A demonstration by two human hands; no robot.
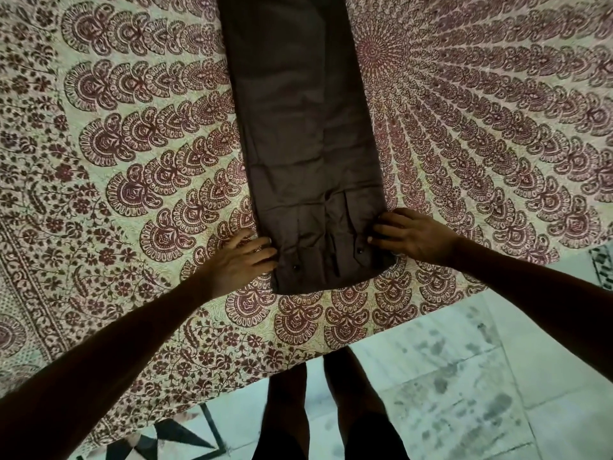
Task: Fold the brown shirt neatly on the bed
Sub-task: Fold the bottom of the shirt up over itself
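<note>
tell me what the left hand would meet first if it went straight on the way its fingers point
The left hand points right, fingertips already at the left edge of the brown shirt, so the shirt comes first. Past that strip lies the right hand, though depth is unclear.

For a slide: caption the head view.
Left hand and right hand touch the near end of the narrow-folded shirt on the bed.

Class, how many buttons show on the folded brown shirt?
2. The first button lies by the left hand, at the brown shirt's near end; the second button by the right hand. Folds may hide more.
</note>
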